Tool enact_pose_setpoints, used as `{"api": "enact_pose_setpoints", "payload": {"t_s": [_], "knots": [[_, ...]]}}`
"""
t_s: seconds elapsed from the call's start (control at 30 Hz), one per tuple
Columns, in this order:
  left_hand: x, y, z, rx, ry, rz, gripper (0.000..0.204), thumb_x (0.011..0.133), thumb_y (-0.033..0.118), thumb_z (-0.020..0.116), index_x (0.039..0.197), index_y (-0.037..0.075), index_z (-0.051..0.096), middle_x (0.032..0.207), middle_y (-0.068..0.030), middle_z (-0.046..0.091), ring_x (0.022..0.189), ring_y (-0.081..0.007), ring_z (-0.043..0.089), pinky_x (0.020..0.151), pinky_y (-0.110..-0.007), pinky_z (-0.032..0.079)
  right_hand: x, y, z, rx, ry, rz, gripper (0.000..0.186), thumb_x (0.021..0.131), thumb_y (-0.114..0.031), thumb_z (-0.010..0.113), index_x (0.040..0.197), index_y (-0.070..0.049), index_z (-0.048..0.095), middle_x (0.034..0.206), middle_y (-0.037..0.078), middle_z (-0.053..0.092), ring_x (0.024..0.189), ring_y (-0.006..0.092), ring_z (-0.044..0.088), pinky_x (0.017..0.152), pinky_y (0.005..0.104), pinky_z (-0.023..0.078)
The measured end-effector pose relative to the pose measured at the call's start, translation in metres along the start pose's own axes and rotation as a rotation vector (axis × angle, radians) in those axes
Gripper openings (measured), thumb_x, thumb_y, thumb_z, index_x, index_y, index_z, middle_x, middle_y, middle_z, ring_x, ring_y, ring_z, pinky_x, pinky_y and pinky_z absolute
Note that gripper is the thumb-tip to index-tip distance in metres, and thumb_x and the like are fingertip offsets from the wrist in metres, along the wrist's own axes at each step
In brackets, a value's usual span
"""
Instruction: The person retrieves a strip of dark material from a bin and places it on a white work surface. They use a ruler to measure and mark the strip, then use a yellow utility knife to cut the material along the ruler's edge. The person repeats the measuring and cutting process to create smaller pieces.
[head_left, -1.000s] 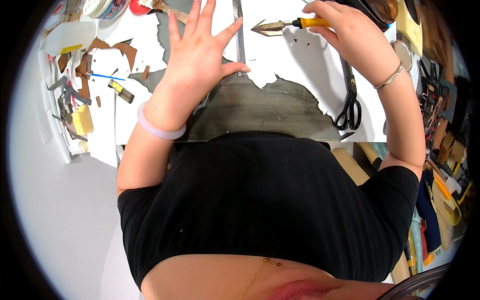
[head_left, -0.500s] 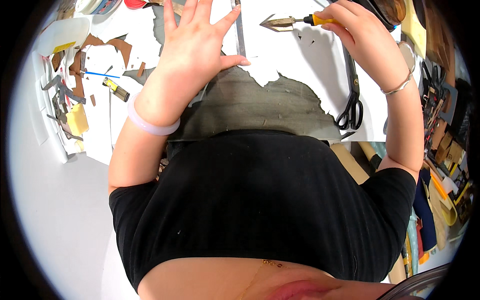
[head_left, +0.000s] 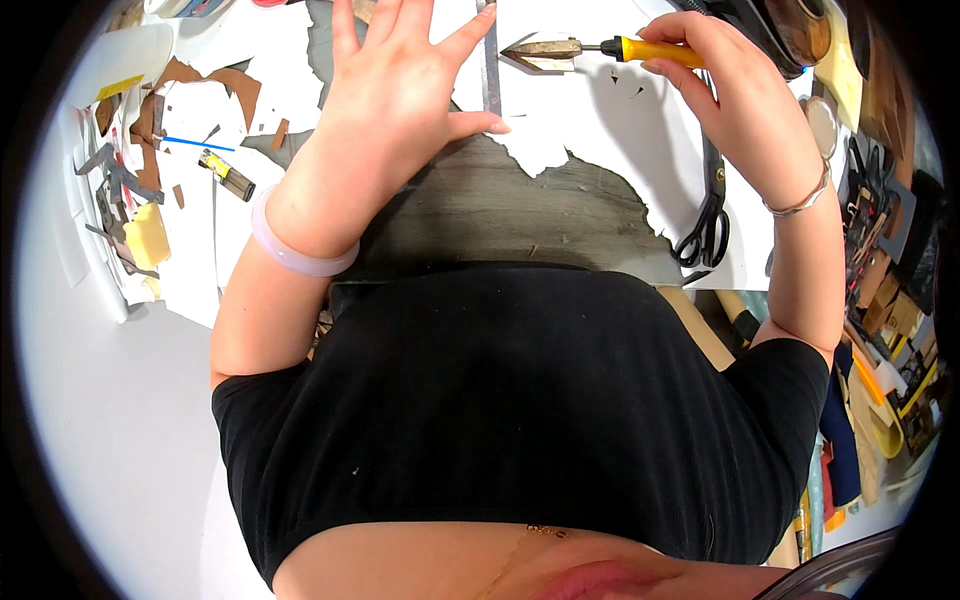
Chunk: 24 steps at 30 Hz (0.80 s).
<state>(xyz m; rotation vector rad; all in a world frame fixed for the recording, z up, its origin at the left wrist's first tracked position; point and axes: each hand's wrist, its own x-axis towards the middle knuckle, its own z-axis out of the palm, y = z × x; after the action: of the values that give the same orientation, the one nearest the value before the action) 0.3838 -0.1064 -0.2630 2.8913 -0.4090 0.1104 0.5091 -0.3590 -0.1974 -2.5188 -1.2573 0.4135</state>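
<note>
My left hand (head_left: 400, 95) is spread with fingers apart, thumb and index fingertip on a narrow metal straightedge (head_left: 490, 80) lying over a white sheet (head_left: 540, 140). My right hand (head_left: 730, 110) grips the yellow handle of a pointed metal tool (head_left: 655, 52), whose flat, wedge-shaped head (head_left: 540, 52) reaches the straightedge's right side; whether it touches cannot be told. Black shears (head_left: 705, 235) lie below my right hand, partly hidden by it. The sheet has a ragged lower edge over a dark grey board (head_left: 520, 225).
Brown and white scraps (head_left: 240, 95), a blue stick (head_left: 195, 142), a yellow-and-black tube (head_left: 225, 175), a yellow block (head_left: 145, 238) and a translucent container (head_left: 120, 65) lie at the left. Tools (head_left: 860, 240) and rolled materials crowd the right edge, beside and below the table.
The tool's head shifted slightly right, then back left toward the straightedge. My right hand moved a little right and down. My left hand stayed spread on the straightedge, its forearm shifting slightly left.
</note>
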Motion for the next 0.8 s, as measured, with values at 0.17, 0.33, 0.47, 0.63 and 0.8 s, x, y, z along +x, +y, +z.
{"api": "enact_pose_setpoints", "payload": {"t_s": [0.17, 0.33, 0.47, 0.63, 0.8], "knots": [[0.000, -0.001, -0.002, 0.009, 0.001, 0.019, 0.083, 0.075, 0.046, 0.085, 0.141, 0.003, 0.061, 0.152, -0.0400, 0.037, 0.149, -0.0541, 0.029, 0.119, -0.077, -0.002, -0.009, 0.027, 0.016, -0.132, 0.062, -0.164, 0.032, 0.093, -0.015, 0.077, 0.123, -0.010, 0.066, 0.109, 0.010, 0.072, 0.097, 0.0255, 0.071, 0.090, 0.0338, 0.054], [0.003, 0.001, -0.004, -0.036, -0.064, -0.034, 0.083, 0.076, 0.044, 0.085, 0.142, 0.001, 0.059, 0.154, -0.0411, 0.035, 0.149, -0.0547, 0.028, 0.120, -0.076, -0.001, 0.003, 0.004, 0.004, -0.013, 0.002, -0.051, 0.013, 0.091, -0.011, 0.072, 0.100, -0.005, 0.065, 0.094, 0.014, 0.069, 0.093, 0.0349, 0.067, 0.083, 0.0419, 0.054], [0.002, 0.000, -0.004, -0.061, -0.063, -0.045, 0.082, 0.077, 0.044, 0.084, 0.143, 0.001, 0.059, 0.155, -0.0417, 0.032, 0.150, -0.0552, 0.027, 0.121, -0.074, -0.001, 0.003, -0.001, 0.007, -0.038, 0.051, -0.049, 0.012, 0.091, -0.010, 0.072, 0.099, -0.005, 0.065, 0.094, 0.014, 0.069, 0.093, 0.0349, 0.067, 0.083, 0.0417, 0.053], [0.004, -0.001, -0.005, -0.073, -0.070, -0.033, 0.082, 0.078, 0.043, 0.084, 0.143, 0.001, 0.059, 0.154, -0.0422, 0.032, 0.150, -0.0552, 0.026, 0.121, -0.074, -0.001, 0.004, -0.015, -0.009, -0.131, -0.004, -0.024, 0.009, 0.090, -0.009, 0.071, 0.098, -0.005, 0.066, 0.096, 0.013, 0.069, 0.096, 0.0338, 0.066, 0.087, 0.0414, 0.052], [0.002, 0.001, -0.004, -0.027, -0.048, -0.032, 0.083, 0.077, 0.043, 0.085, 0.143, 0.001, 0.059, 0.154, -0.0416, 0.033, 0.150, -0.0545, 0.027, 0.121, -0.074, -0.001, 0.001, 0.003, 0.002, -0.151, 0.041, -0.016, 0.011, 0.088, -0.007, 0.071, 0.099, -0.006, 0.066, 0.100, 0.012, 0.069, 0.101, 0.0325, 0.065, 0.093, 0.0416, 0.049]]}}
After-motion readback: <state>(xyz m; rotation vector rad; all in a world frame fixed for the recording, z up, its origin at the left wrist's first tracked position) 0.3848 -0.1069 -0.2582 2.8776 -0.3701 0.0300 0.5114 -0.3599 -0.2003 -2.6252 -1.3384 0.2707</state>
